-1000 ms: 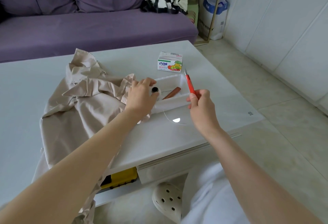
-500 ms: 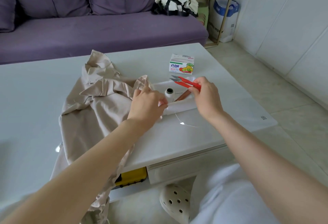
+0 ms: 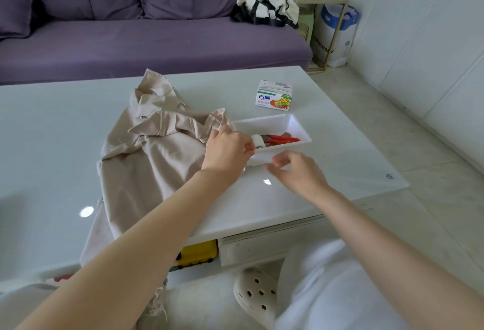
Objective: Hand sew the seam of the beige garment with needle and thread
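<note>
The beige garment [image 3: 157,151] lies crumpled on the white table [image 3: 52,133], and part of it hangs over the near edge. To its right stands a white tray [image 3: 296,123] holding red thread snips [image 3: 284,140]. My left hand [image 3: 226,151] reaches over the garment's edge and pinches a white thread spool [image 3: 258,141] at the tray's left end. In front of the tray hovers my right hand [image 3: 296,172], its fingers loosely curled and holding nothing. I cannot make out a needle or loose thread.
A small printed carton [image 3: 273,96] stands behind the tray. A purple sofa [image 3: 157,41] with a black-and-white bag [image 3: 264,11] runs behind the table. Under the table's near edge sit a yellow case [image 3: 197,253] and a white clog [image 3: 255,293].
My right hand laid the red snips in the tray and drew back toward me, empty. My left hand stays at the tray's left end with the spool.
</note>
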`<state>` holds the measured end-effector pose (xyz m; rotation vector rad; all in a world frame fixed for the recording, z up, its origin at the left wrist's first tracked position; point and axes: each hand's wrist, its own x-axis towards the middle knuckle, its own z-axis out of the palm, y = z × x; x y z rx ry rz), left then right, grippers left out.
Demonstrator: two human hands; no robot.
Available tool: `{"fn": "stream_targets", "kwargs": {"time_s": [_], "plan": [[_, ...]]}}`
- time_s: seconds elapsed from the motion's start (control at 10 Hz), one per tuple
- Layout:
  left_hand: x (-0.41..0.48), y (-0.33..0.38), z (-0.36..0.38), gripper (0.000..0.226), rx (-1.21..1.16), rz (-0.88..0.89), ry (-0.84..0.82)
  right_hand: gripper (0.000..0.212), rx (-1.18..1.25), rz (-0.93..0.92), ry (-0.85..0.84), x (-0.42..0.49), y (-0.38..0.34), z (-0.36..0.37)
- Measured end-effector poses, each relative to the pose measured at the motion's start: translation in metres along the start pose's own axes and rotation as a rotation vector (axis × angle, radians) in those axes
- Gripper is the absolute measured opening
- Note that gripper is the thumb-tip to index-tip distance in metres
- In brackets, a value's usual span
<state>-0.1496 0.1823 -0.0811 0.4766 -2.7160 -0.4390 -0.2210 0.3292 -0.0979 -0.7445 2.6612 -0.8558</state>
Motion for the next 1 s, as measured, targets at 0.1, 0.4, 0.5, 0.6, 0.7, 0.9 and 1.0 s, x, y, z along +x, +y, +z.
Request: {"fn": "stream_targets", "kwargs": {"time_s": [0.1,0.4,0.5,0.6,0.7,0.9,1.0], "plan": [[0.003,-0.001,0.003,0.015,0.029,-0.005,-0.019,0.024,-0.041,-0.012,-0.093,0.003,0.000,0.010],[0.004,-0.005,0.007,0.016,0.046,0.061,-0.029,0.009,0.314,-0.155,0.172,0.028,-0.019,-0.053],[0.001,-0.004,0.006,0.017,0.039,0.106,-0.010,0.007,0.236,-0.275,0.293,0.050,-0.038,-0.074],[0.000,-0.003,0.006,0.018,0.047,0.112,-0.011,0.009,0.170,-0.327,0.320,0.063,-0.053,-0.076],[0.000,-0.002,0.005,0.018,0.064,0.119,-0.011,0.017,0.036,-0.346,0.183,0.066,-0.051,-0.065],[-0.002,-0.004,0.003,0.024,0.097,0.149,-0.072,0.042,-0.333,-0.294,0.008,0.057,-0.037,-0.059],[-0.002,-0.007,-0.002,0.027,0.175,0.169,-0.145,0.041,-0.219,-0.320,0.154,0.054,-0.044,-0.070]]}}
